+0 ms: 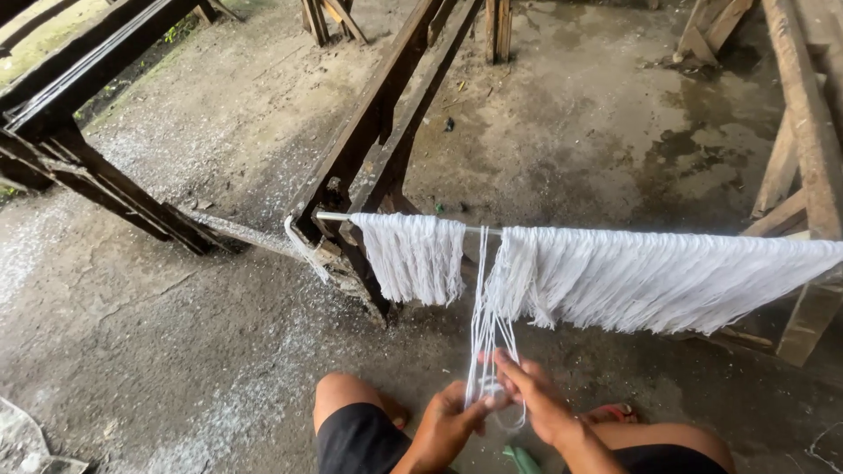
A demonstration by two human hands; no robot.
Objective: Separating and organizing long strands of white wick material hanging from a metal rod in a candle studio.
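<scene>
A thin metal rod (pixel 479 230) runs level across the view, draped with white yarn. One bunch of yarn (pixel 414 256) hangs at the left, a wide curtain of yarn (pixel 650 279) at the right. Between them a few loose white strands (pixel 485 325) drop down to my hands. My left hand (pixel 448 426) pinches the strands' lower end from the left. My right hand (pixel 531 395) grips the same strands from the right, with a loop of yarn hanging below its fingers. My bare knees and black shorts (pixel 356 443) show at the bottom.
A dark wooden frame (pixel 373 132) slants up from the rod's left end. More dark beams (pixel 79 149) lie at the left, pale timbers (pixel 812 149) at the right. The floor is wet concrete (pixel 571 132) with white dust. A red sandal (pixel 615 411) sits by my right knee.
</scene>
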